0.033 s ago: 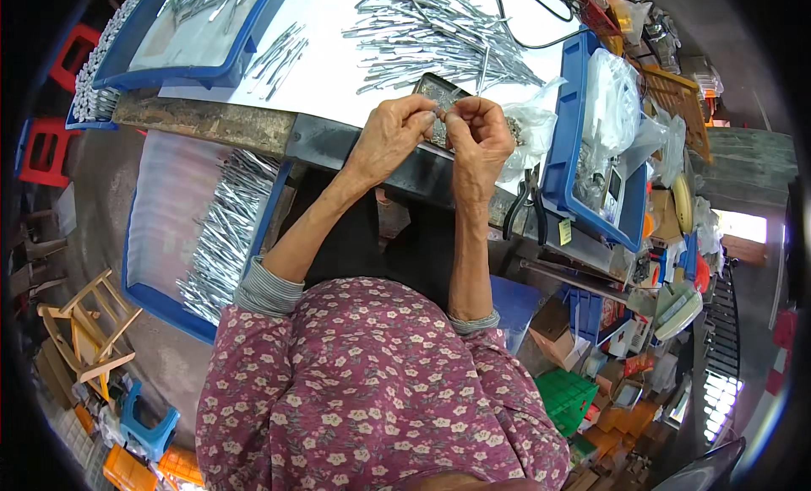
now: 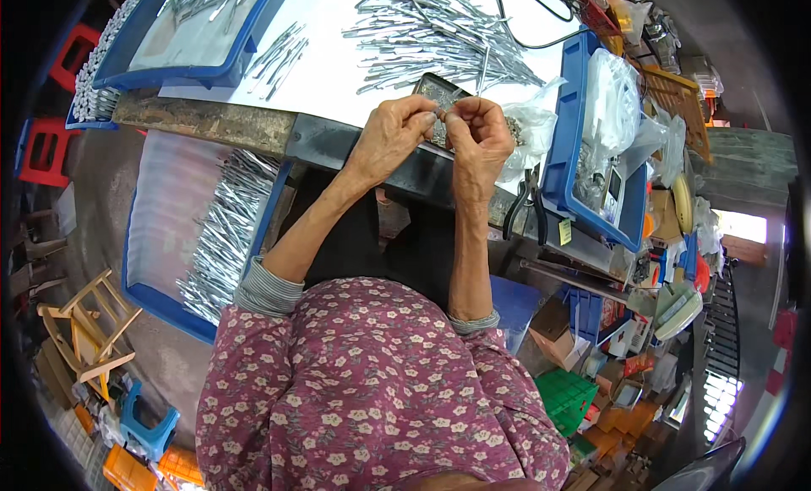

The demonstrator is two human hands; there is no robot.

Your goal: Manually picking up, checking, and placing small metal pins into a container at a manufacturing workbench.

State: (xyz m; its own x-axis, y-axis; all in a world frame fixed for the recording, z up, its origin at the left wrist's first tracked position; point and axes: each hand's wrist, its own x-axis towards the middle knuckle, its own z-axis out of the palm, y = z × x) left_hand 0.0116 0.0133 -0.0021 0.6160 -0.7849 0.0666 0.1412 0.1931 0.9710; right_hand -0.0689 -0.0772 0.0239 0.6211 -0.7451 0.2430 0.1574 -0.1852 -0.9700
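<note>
Here your two forearms rise from the lower edge, bare below pushed-up floral sleeves, and meet over the near edge of the white worktable. Your left hand is bent at the wrist, fingers curled inward, thumb and forefinger pinched on a thin metal pin at its lower end. Your right hand faces it, knuckles up, its fingertips closed on the same small piece, so the two hands touch at the tips. The pin stands nearly upright out of the pinch, pointing away from you.

Just beyond your fingers lies a small dark tray, partly hidden by them. Farther out from the hands spreads a loose pile of metal pins. To the right of your right hand sit a crumpled clear bag and a blue bin. Below your left elbow, a blue crate of pins rests near the floor.
</note>
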